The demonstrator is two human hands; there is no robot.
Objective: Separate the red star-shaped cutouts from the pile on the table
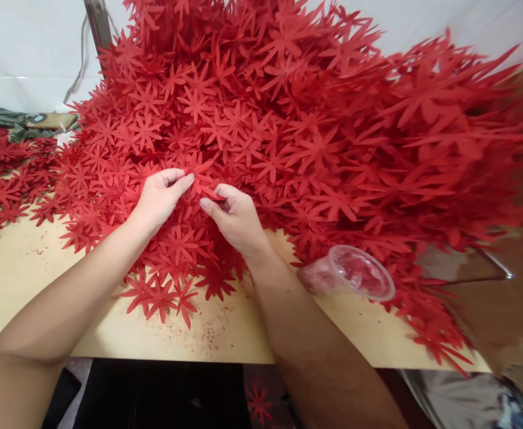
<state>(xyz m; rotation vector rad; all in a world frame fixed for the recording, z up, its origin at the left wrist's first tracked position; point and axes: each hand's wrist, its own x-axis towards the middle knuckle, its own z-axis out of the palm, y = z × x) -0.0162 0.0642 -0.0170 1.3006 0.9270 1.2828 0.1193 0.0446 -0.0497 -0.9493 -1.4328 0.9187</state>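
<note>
A red flower-shaped cutout (pixel 199 170) with long narrow petals is held between my two hands, in front of a large heap of similar red cutouts (pixel 261 119). My left hand (pixel 165 190) pinches its left side between thumb and fingers. On the other side, my right hand (pixel 234 214) grips a petal at the lower right, with thumb and forefinger closed. Below the hands, several loose cutouts (pixel 161 298) lie on the pale tabletop (pixel 208 339).
A clear plastic cup (pixel 362 271) lies tipped on its side at the right, with red bits in it. Cardboard (pixel 503 310) stands at the right edge. More red cutouts (pixel 2 190) lie at the far left, near green cloth (pixel 2 113). One cutout (pixel 259 404) is below the table edge.
</note>
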